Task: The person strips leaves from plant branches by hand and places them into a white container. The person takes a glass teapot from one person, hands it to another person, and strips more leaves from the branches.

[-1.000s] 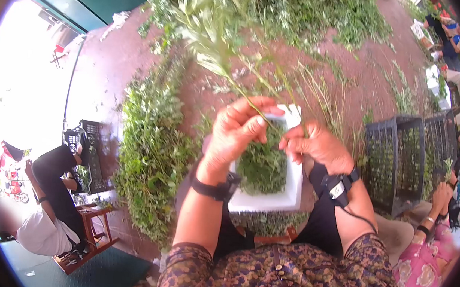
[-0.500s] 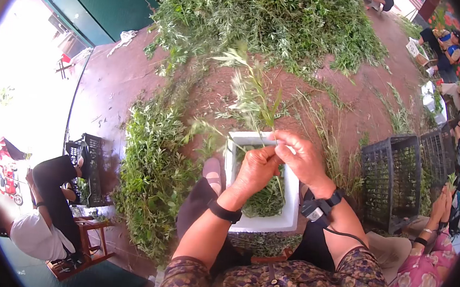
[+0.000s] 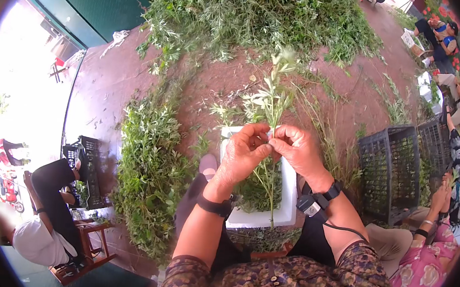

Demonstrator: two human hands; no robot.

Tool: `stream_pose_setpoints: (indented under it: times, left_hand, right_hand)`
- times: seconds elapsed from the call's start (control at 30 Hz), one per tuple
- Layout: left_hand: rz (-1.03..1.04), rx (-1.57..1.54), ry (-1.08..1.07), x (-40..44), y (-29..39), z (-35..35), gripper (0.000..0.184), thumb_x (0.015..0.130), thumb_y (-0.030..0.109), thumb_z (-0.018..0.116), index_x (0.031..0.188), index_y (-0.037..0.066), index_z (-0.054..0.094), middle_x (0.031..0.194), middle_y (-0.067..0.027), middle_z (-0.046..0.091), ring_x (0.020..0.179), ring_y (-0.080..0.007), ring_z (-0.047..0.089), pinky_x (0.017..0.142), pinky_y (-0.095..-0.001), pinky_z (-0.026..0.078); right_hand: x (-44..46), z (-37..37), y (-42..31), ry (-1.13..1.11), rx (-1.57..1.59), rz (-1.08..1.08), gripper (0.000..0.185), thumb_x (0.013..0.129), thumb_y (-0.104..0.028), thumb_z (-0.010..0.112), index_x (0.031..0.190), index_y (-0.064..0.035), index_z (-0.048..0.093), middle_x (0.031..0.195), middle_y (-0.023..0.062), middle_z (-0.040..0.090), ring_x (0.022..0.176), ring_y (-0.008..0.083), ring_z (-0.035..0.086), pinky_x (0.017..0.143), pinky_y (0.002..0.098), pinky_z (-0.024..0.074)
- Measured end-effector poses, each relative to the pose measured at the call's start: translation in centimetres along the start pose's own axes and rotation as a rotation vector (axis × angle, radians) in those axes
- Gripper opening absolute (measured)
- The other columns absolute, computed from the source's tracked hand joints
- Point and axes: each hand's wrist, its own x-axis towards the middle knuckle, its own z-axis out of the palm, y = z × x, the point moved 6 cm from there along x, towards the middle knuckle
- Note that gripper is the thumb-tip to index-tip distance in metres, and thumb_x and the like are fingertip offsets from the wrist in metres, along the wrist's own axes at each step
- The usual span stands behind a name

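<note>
A long leafy green stem point(image 3: 272, 95) stands upright between my hands, its leafy top pointing away from me and its lower stalk hanging over a white foam box point(image 3: 290, 203). My right hand point(image 3: 301, 154) is closed, pinching the stem between thumb and fingers. Close beside it, my left hand point(image 3: 244, 153) has its fingers curled and its thumb against the same stem; the exact fingertip contact is partly hidden. Inside the box lie loose green leaves point(image 3: 255, 194), below both hands.
Cut greenery is heaped in a big pile point(image 3: 262, 20) ahead and a long pile point(image 3: 149, 164) to the left. Black plastic crates point(image 3: 388, 174) stand at right, another crate point(image 3: 94, 172) at left. A seated person point(image 3: 41, 236) is on the left; several people sit along the right.
The stem has swung from leaning left to nearly upright. My left hand has turned and shifted slightly left and up, and its fingers now show more. My right hand stays close to the stem.
</note>
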Motion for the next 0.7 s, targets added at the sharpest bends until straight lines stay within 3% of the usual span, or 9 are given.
stream_pose_setpoints:
  times: [0.1,0.13,0.23,0.27,0.33,0.37,0.53,0.63,0.7]
  left_hand:
    - [-0.046,-0.203,0.001,-0.1,-0.2,0.0,0.029,0.081,0.002,0.059,0.109,-0.001,0.053,0.089,-0.0016,0.058,0.069,-0.0062,0.052,0.062,-0.0220,0.044]
    - [-0.014,-0.204,0.073,0.1,-0.2,-0.3,0.029,0.078,-0.001,0.058,0.106,-0.003,0.053,0.090,-0.0071,0.058,0.078,-0.0120,0.058,0.067,-0.0258,0.048]
    - [0.500,0.625,0.273,-2.7,6.0,0.7,0.024,0.071,-0.004,0.057,0.095,0.001,0.058,0.080,-0.0083,0.058,0.064,-0.0185,0.054,0.058,-0.0262,0.044]
    - [0.826,0.550,0.169,-3.8,8.1,2.0,0.027,0.065,-0.005,0.057,0.091,0.003,0.060,0.077,-0.0103,0.056,0.063,-0.0238,0.054,0.056,-0.0298,0.044]
    - [0.850,0.722,-0.063,-7.8,11.3,4.8,0.025,0.062,-0.003,0.061,0.086,0.006,0.063,0.077,-0.0063,0.059,0.066,-0.0211,0.058,0.054,-0.0310,0.047]
    - [1.130,0.463,-0.072,-9.8,12.7,5.5,0.027,0.058,-0.001,0.062,0.083,0.006,0.065,0.080,-0.0064,0.060,0.067,-0.0195,0.061,0.054,-0.0294,0.049]
    - [1.186,0.148,0.132,-14.5,17.0,7.1,0.013,0.071,0.010,0.071,0.080,0.002,0.065,0.078,-0.0066,0.057,0.058,-0.0160,0.053,0.050,-0.0293,0.044]
    - [1.203,0.054,0.074,-14.5,16.9,6.8,0.010,0.071,0.011,0.070,0.079,0.005,0.067,0.078,-0.0055,0.058,0.056,-0.0170,0.052,0.049,-0.0295,0.044]
    - [1.352,0.044,-0.071,-14.4,16.5,6.2,0.007,0.073,0.008,0.065,0.078,0.004,0.064,0.075,-0.0075,0.059,0.058,-0.0178,0.055,0.049,-0.0286,0.045]
  right_hand:
    - [-0.2,0.2,-0.6,-0.081,-0.083,0.033,0.009,0.085,-0.006,0.059,0.089,0.0014,0.063,0.072,0.0011,0.058,0.060,0.0074,0.056,0.054,0.0217,0.0456]
    - [-0.1,0.1,-0.5,-0.067,-0.088,0.031,0.010,0.085,-0.007,0.059,0.089,0.0013,0.064,0.070,0.0006,0.058,0.059,0.0065,0.055,0.053,0.0212,0.0449]
    - [0.1,-0.1,0.1,-0.058,-0.098,0.002,0.013,0.086,-0.011,0.060,0.088,0.0011,0.065,0.067,-0.0006,0.059,0.059,0.0046,0.054,0.052,0.0203,0.0435]
    - [0.3,-0.4,0.4,-0.065,-0.097,-0.017,0.014,0.087,-0.012,0.060,0.088,0.0009,0.065,0.067,-0.0006,0.059,0.059,0.0045,0.053,0.054,0.0203,0.0435]
    - [0.1,0.2,0.5,-0.094,0.017,0.103,0.015,0.087,-0.013,0.059,0.087,0.0008,0.065,0.067,-0.0008,0.058,0.061,0.0050,0.053,0.058,0.0204,0.0432]
    - [0.1,0.1,1.1,-0.093,0.048,0.069,0.016,0.088,-0.013,0.058,0.090,0.0018,0.064,0.070,0.0007,0.059,0.062,0.0068,0.055,0.059,0.0212,0.0449]
    - [-0.2,0.1,1.9,-0.085,0.159,0.099,0.016,0.088,-0.009,0.056,0.097,0.0037,0.062,0.080,0.0051,0.061,0.065,0.0102,0.058,0.065,0.0249,0.0505]
    - [0.1,-0.4,1.5,-0.077,0.108,0.052,0.014,0.085,-0.007,0.060,0.094,0.0046,0.061,0.087,0.0061,0.061,0.067,0.0107,0.058,0.065,0.0281,0.0524]
    - [-0.1,0.0,0.8,-0.125,0.118,0.085,0.014,0.085,-0.006,0.060,0.094,0.0045,0.060,0.083,0.0048,0.058,0.067,0.0127,0.058,0.066,0.0294,0.0510]
